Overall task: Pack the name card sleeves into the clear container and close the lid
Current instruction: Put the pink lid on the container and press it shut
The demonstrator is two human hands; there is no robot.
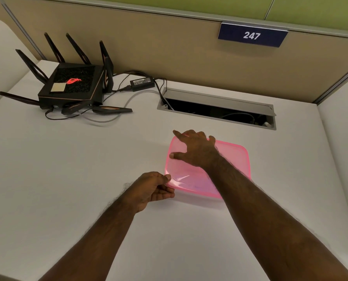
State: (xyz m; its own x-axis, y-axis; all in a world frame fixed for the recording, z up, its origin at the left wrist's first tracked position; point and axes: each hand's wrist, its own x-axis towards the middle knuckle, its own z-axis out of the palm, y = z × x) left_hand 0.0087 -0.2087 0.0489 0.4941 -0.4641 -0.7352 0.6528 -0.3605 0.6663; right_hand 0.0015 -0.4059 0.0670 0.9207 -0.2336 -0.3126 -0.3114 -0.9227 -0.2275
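A container with a translucent pink lid [233,157] sits on the white desk, a little right of centre. My right hand [196,150] lies spread flat on the lid's far left part, fingers apart, pressing down. My left hand [153,188] pinches the lid's near left corner between thumb and fingers. The lid covers the container, and its clear body is mostly hidden beneath it. I cannot see any name card sleeves; whatever is inside is hidden by the pink lid.
A black router [71,86] with several antennas stands at the back left, with its power adapter [142,84] and cables trailing beside it. An open cable slot [215,110] cuts into the desk behind the container. A beige partition with a "247" sign [252,35] closes the back.
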